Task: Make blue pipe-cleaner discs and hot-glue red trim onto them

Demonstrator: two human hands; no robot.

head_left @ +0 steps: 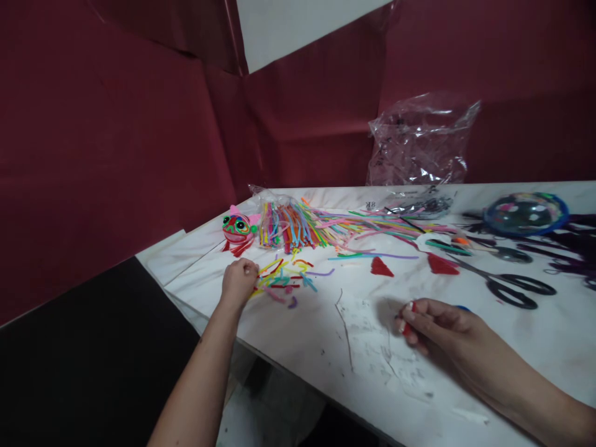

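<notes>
My left hand (238,284) is closed at the left edge of a pile of short coloured chenille stem pieces (282,276); whatever is in its fingers is hidden. Over a marked white sheet of paper (367,335), my right hand (435,326) pinches a small red piece (409,319) between thumb and fingers. Two red fuzzy triangles (382,267) lie beyond that hand. Behind my left hand stands a pink animal head (238,232) with green-rimmed eyes and red tassels.
Bundled chenille stems (291,225) lie at the back in clear plastic, with long loose ones trailing right. Black-handled scissors (519,289) and a round clear container (526,214) lie on the right. A clear plastic bag (421,146) stands against the dark red backdrop. The table's front edge runs diagonally.
</notes>
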